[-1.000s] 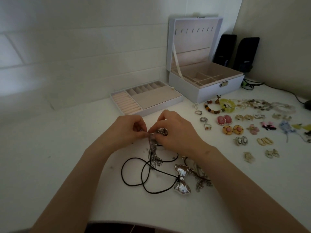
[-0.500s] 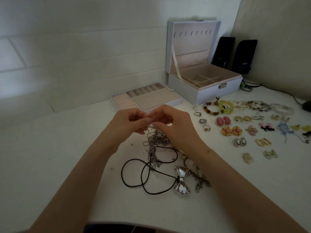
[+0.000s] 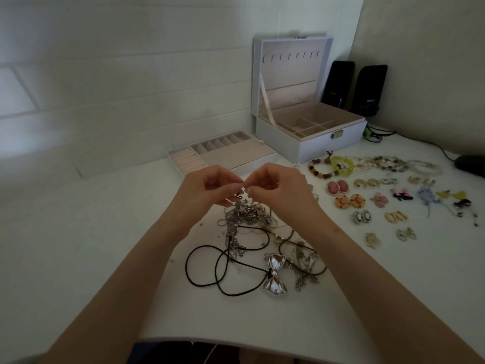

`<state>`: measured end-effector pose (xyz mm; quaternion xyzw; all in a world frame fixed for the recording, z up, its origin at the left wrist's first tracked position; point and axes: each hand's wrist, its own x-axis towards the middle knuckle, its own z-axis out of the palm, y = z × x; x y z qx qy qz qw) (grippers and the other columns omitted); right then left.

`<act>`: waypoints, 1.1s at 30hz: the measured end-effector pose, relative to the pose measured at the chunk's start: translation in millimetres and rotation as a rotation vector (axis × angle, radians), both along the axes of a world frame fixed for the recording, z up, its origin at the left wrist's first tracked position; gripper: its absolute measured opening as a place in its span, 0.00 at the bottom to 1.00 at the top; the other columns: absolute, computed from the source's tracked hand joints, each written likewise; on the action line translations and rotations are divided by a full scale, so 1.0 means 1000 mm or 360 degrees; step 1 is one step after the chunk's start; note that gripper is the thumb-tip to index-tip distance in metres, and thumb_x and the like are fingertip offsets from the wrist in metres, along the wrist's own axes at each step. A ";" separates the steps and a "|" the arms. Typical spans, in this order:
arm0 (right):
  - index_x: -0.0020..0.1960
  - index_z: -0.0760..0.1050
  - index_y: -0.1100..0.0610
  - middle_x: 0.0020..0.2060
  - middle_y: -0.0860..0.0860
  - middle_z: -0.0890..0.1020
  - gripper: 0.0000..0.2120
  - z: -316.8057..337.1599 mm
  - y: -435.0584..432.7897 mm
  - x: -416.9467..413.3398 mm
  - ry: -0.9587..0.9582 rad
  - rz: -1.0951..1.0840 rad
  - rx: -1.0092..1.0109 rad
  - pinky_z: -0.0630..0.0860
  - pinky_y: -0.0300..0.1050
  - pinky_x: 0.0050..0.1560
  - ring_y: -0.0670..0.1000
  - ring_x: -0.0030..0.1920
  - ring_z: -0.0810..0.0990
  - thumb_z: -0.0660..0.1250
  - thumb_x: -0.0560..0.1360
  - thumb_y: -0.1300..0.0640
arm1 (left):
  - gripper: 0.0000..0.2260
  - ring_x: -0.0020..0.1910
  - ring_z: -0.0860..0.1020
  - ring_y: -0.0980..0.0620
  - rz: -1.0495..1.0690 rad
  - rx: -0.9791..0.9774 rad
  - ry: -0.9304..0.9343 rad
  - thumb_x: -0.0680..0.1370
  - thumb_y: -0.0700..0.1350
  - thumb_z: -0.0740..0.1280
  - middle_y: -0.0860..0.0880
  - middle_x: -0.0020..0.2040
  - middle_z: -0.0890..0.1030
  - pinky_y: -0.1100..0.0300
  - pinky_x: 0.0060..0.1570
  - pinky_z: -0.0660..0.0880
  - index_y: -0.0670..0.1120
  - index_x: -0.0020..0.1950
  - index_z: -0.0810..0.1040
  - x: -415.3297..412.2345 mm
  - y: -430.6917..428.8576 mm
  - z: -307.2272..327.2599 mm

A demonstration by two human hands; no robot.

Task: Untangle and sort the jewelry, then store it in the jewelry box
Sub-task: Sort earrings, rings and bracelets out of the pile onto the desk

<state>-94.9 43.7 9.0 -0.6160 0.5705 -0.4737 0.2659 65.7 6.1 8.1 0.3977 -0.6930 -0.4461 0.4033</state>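
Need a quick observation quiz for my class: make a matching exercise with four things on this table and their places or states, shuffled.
1. jewelry box
2. silver bow pendant
3. chain tangle
4. pink earrings

A. among the sorted pairs, on the right
B. lid raised
C. pinched by left hand and right hand
D. lying nearest the camera

Pairs: 1-B, 2-D, 3-C, 4-A

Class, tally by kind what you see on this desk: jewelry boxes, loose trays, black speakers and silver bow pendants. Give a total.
Jewelry box: 1
Loose tray: 1
Black speakers: 2
Silver bow pendant: 1
Total: 5
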 end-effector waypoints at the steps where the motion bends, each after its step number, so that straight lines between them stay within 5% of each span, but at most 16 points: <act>1: 0.43 0.79 0.51 0.35 0.49 0.82 0.07 0.000 0.003 -0.003 -0.0047 0.0006 0.0031 0.80 0.45 0.46 0.46 0.38 0.80 0.71 0.71 0.63 | 0.04 0.36 0.81 0.55 -0.0025 -0.0008 -0.0016 0.74 0.37 0.69 0.47 0.38 0.83 0.65 0.39 0.77 0.41 0.48 0.81 -0.003 0.001 0.000; 7: 0.47 0.82 0.58 0.33 0.50 0.82 0.08 0.007 0.022 -0.027 -0.0245 0.0011 0.0096 0.78 0.34 0.39 0.43 0.32 0.80 0.69 0.72 0.67 | 0.04 0.38 0.81 0.52 -0.0119 -0.0050 -0.0116 0.73 0.38 0.71 0.44 0.41 0.83 0.63 0.41 0.79 0.40 0.46 0.81 -0.019 0.009 0.009; 12: 0.45 0.78 0.66 0.33 0.57 0.84 0.07 0.012 0.039 -0.045 -0.0423 0.0074 0.0179 0.81 0.41 0.36 0.51 0.32 0.83 0.74 0.68 0.67 | 0.03 0.35 0.80 0.56 -0.0157 -0.0202 -0.0226 0.72 0.40 0.72 0.48 0.36 0.82 0.65 0.39 0.78 0.42 0.43 0.81 -0.038 0.023 0.017; 20: 0.39 0.78 0.64 0.37 0.56 0.84 0.09 0.014 0.081 -0.088 -0.0206 -0.0104 0.0164 0.78 0.36 0.36 0.46 0.33 0.81 0.77 0.64 0.64 | 0.03 0.35 0.82 0.56 -0.0253 -0.0282 -0.0361 0.72 0.42 0.73 0.49 0.36 0.83 0.62 0.41 0.79 0.43 0.43 0.81 -0.088 0.051 0.011; 24: 0.36 0.76 0.61 0.32 0.53 0.83 0.10 0.012 0.109 -0.119 -0.0198 -0.0225 0.0177 0.77 0.36 0.33 0.46 0.31 0.81 0.77 0.63 0.66 | 0.04 0.32 0.79 0.59 -0.0338 -0.0316 -0.0363 0.71 0.41 0.74 0.51 0.33 0.81 0.70 0.36 0.74 0.43 0.41 0.80 -0.124 0.069 0.009; 28: 0.40 0.78 0.62 0.31 0.55 0.84 0.09 0.007 0.136 -0.148 -0.0182 -0.0334 0.0194 0.76 0.36 0.32 0.50 0.31 0.82 0.77 0.64 0.66 | 0.05 0.34 0.77 0.59 -0.0461 -0.0314 -0.0425 0.70 0.43 0.74 0.52 0.34 0.80 0.61 0.40 0.75 0.47 0.39 0.79 -0.160 0.085 0.005; 31: 0.40 0.80 0.64 0.29 0.55 0.83 0.07 0.000 0.154 -0.167 -0.0112 -0.0440 0.0237 0.75 0.35 0.31 0.49 0.29 0.81 0.77 0.64 0.65 | 0.05 0.33 0.75 0.65 -0.0563 -0.0274 -0.0421 0.71 0.43 0.74 0.51 0.35 0.81 0.64 0.41 0.72 0.47 0.39 0.79 -0.182 0.099 -0.001; 33: 0.38 0.81 0.64 0.28 0.55 0.83 0.06 -0.005 0.164 -0.179 -0.0070 -0.0495 0.0262 0.75 0.35 0.30 0.48 0.28 0.80 0.77 0.64 0.65 | 0.05 0.34 0.78 0.59 -0.0619 -0.0265 -0.0428 0.71 0.43 0.74 0.47 0.37 0.83 0.58 0.42 0.76 0.45 0.40 0.80 -0.193 0.107 -0.005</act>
